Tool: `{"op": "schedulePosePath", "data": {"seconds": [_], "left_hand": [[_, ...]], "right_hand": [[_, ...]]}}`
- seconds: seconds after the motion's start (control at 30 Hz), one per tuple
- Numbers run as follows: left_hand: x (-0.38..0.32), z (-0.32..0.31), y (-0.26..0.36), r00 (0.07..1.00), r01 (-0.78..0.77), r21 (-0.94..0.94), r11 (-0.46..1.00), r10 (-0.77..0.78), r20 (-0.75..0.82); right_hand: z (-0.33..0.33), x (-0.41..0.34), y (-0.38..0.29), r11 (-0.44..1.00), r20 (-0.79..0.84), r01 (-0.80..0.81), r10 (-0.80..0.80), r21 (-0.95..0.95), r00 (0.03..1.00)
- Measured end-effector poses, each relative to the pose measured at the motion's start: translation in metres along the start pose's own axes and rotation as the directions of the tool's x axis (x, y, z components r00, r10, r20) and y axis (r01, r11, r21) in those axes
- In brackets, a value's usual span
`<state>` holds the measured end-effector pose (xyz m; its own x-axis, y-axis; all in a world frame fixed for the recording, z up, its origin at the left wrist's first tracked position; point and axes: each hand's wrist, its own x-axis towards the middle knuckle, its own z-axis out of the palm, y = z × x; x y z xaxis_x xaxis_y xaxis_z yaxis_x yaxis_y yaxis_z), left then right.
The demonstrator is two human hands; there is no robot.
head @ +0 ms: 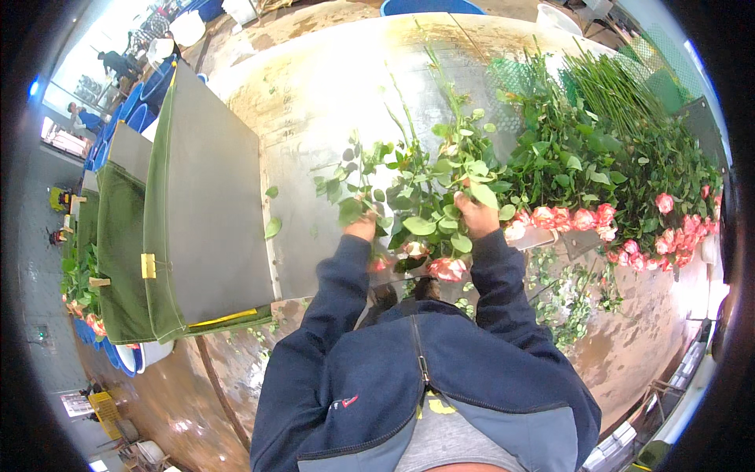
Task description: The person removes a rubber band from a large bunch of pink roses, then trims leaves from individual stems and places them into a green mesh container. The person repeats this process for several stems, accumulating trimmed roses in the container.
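Observation:
Before me, pink-and-white roses lie on a metal worktable (295, 206), blooms toward my body and leafy stems pointing away. My left hand (361, 225) is closed about a leafy rose stem (360, 165); a blurred pink bloom (379, 264) shows just below it. At the right, my right hand (476, 213) grips another leafy stem (460, 135), its fingers partly covered by leaves. Between the hands lie more leaves, a large pink rose bloom (447, 268) and a paler rose bloom (415, 249) at the table's near edge. Which stem carries which bloom is hidden by foliage.
A big pile of roses (566, 147) rests at the right beside green netting (666, 76). On the left stands a grey panel (212, 189) edged with green cloth (156, 236). Blue buckets (135, 106) and people (118, 65) are farther off. Cut leaves (566, 307) litter the wet floor.

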<state>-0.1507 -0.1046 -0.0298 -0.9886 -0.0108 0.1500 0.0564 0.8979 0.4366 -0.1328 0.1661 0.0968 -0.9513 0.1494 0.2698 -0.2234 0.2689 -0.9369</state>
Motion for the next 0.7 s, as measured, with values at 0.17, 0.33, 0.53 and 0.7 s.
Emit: {"op": "schedulePosePath", "data": {"seconds": [0.17, 0.33, 0.53, 0.7], "left_hand": [[0.021, 0.053, -0.020, 0.990, 0.005, -0.547, 0.837, 0.072, 0.120], [0.037, 0.056, 0.035, 0.982, 0.085, -0.393, 0.916, -0.010, 0.189], [0.029, 0.004, 0.109, 0.898, 0.206, 0.072, 0.976, -0.218, 0.382], [0.037, 0.003, 0.088, 0.880, -0.070, -0.100, 0.993, 0.109, 0.462]], "right_hand": [[-0.005, -0.004, 0.004, 0.948, 0.110, 0.113, -0.083, -0.298, 0.990], [-0.011, -0.007, 0.006, 0.976, 0.060, 0.143, -0.135, -0.163, 0.989], [-0.014, -0.012, 0.002, 0.965, 0.069, 0.133, -0.120, -0.224, 0.990], [-0.008, -0.010, -0.004, 0.994, 0.105, -0.101, 0.106, -0.051, 0.989]]}}
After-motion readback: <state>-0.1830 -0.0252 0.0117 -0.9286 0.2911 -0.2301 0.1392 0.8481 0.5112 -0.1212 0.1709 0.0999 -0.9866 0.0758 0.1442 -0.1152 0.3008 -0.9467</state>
